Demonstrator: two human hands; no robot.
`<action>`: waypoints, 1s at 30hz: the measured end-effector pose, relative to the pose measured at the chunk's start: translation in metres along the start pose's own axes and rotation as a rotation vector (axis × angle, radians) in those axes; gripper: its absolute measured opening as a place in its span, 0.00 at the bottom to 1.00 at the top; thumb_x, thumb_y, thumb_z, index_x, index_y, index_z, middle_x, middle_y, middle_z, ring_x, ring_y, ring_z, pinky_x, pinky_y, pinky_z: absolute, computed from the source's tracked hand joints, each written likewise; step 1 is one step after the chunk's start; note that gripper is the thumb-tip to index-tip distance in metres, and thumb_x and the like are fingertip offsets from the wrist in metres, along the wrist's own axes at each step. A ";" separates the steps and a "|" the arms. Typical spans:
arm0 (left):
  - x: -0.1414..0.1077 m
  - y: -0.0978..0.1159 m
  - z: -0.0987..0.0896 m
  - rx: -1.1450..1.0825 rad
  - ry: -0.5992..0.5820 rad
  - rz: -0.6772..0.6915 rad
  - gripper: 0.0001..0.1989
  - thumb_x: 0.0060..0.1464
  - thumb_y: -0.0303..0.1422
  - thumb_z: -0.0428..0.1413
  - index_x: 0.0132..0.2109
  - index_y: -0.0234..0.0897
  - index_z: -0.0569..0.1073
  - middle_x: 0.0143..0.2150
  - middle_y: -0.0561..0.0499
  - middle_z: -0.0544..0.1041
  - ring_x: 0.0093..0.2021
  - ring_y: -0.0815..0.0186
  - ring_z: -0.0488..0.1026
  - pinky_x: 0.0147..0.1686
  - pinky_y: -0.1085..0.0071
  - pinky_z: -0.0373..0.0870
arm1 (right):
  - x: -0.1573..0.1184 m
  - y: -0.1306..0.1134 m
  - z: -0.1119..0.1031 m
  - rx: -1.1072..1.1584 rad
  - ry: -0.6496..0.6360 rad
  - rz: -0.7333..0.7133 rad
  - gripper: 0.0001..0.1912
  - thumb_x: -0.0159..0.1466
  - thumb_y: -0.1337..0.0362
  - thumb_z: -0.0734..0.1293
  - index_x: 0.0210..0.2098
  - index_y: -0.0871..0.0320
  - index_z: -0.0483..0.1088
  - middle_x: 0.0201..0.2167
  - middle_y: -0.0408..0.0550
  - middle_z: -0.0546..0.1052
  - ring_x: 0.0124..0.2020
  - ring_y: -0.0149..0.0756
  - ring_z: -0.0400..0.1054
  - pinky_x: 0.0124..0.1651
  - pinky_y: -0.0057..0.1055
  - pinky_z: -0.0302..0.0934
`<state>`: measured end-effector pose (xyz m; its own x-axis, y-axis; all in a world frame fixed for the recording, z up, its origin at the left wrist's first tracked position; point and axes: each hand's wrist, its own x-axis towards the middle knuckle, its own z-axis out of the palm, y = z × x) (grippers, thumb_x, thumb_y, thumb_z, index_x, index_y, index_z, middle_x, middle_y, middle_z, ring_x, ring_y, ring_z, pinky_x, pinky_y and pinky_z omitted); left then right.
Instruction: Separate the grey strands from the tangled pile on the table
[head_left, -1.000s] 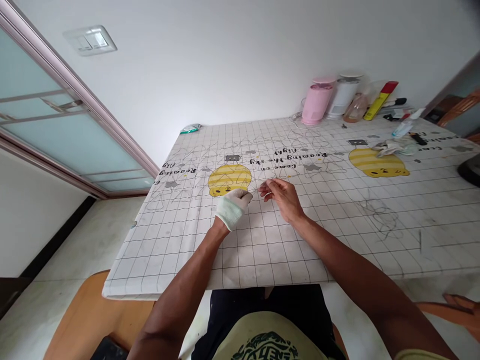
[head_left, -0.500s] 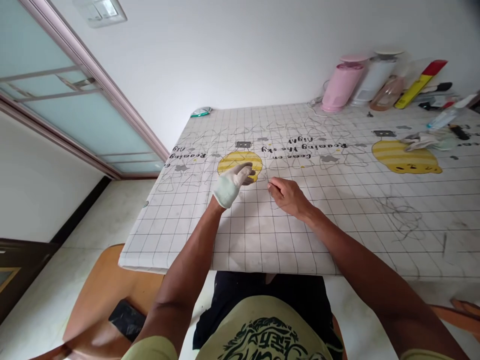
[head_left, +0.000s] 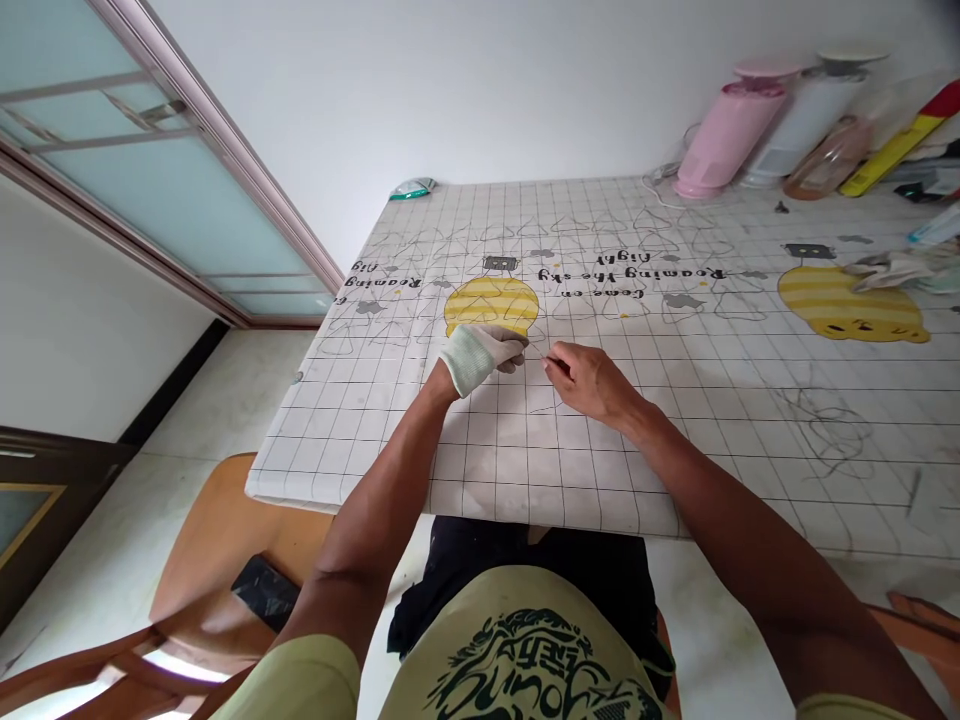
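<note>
Item: left hand (head_left: 484,358), in a white knit glove, fingers curled narrow, the hold on the wire not discernible. Item: thin wire (head_left: 541,348), running from the gloved fingertips to the right fingers, above a grid tablecloth (head_left: 480,460). Item: right hand (head_left: 592,385), bare, fingers pinched narrow on the wire. Beyond the right fingers, far along the table: pink bottle (head_left: 727,130), white canister (head_left: 806,125), yellow tube (head_left: 885,140). Further right of the fingers: crumpled rag (head_left: 892,270).

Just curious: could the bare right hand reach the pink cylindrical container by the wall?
Probably not without leaning: nothing blocks the right hand, but the pink container stands at the table's far edge.
</note>
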<state>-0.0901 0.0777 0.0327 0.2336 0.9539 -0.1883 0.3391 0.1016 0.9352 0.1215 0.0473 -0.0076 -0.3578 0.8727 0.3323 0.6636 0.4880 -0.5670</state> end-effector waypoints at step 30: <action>-0.011 -0.004 0.016 0.249 -0.111 0.087 0.14 0.54 0.31 0.57 0.43 0.40 0.87 0.27 0.53 0.80 0.26 0.66 0.73 0.31 0.69 0.71 | 0.002 0.002 0.013 -0.364 0.317 0.041 0.16 0.72 0.66 0.59 0.27 0.54 0.55 0.23 0.43 0.64 0.23 0.32 0.49 0.29 0.36 0.39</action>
<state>-0.0800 0.0621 0.0262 0.3650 0.9180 -0.1551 0.5237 -0.0647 0.8494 0.1130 0.0505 -0.0178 -0.1460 0.8153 0.5604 0.8802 0.3657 -0.3026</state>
